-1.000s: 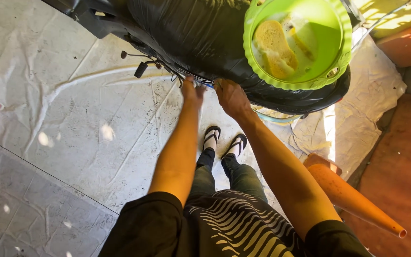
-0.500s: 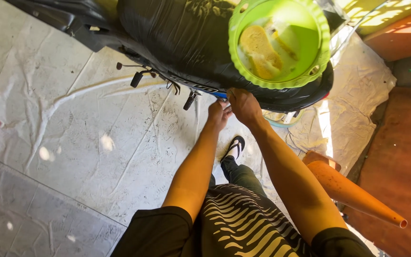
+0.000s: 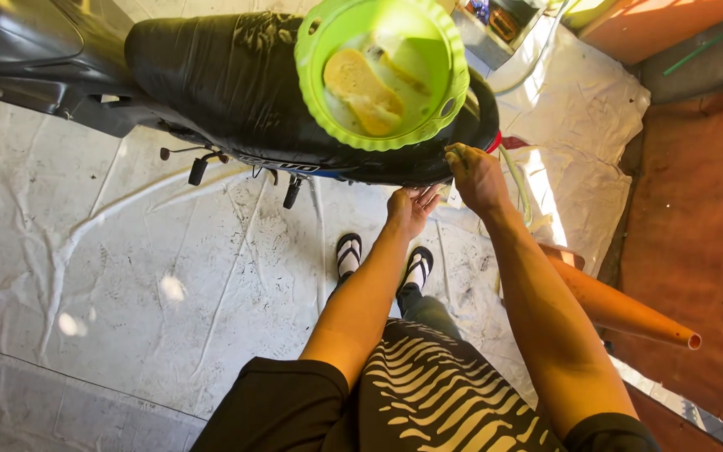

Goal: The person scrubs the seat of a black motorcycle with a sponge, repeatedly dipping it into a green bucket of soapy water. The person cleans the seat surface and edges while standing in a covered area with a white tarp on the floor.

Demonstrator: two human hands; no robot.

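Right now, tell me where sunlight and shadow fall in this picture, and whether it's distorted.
Head view: hard sunlight strikes the green bowl and the white floor sheet at right; the motorcycle seat glints; the left hand lies in shade beneath it, the right hand sunlit; wide-angle bending stretches the edges.

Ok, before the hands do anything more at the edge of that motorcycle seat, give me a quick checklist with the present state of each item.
1. Left hand in place under the seat edge: ok, palm up below it.
2. Right hand on the seat edge: ok, fingers at the rim; firmness of grip cannot tell.
3. Green bowl steady on the seat: cannot tell; it sits upright near the edge above both hands.
4. Sponge inside the bowl: ok.
5. Footing: ok, both sandals flat on the white sheet.
6. Orange cone clear of the feet: ok, lying to the right.
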